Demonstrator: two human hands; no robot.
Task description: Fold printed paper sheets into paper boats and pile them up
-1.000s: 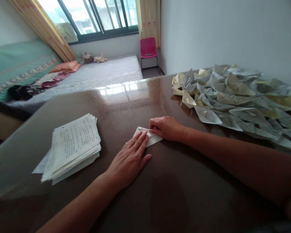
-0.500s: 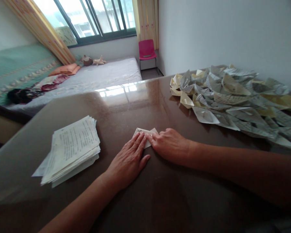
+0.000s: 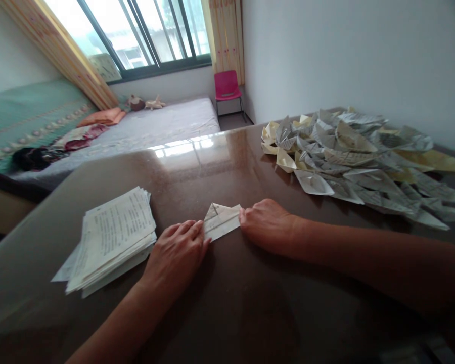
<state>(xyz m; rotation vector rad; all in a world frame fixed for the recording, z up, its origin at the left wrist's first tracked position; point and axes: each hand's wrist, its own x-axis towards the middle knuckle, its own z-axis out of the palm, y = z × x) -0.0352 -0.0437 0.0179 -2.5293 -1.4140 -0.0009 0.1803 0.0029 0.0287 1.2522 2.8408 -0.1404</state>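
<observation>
A small folded piece of printed paper [image 3: 220,223] lies on the glossy brown table [image 3: 231,303], between my two hands. My left hand [image 3: 176,253] rests at its left end, fingers curled down with the tips on the paper's edge. My right hand [image 3: 267,225] sits at the right end, fingers closed and pressing on that edge. Both forearms lie across the table toward me.
A stack of printed sheets [image 3: 111,237] lies left of my left hand. A large heap of folded paper boats [image 3: 349,156] covers the table's right side by the white wall. Beyond the table are a bed [image 3: 136,126], a pink chair [image 3: 226,88] and a window.
My left hand slid back left off the paper to its left end. My right hand came off the top to the right end. More of the folded paper shows.
</observation>
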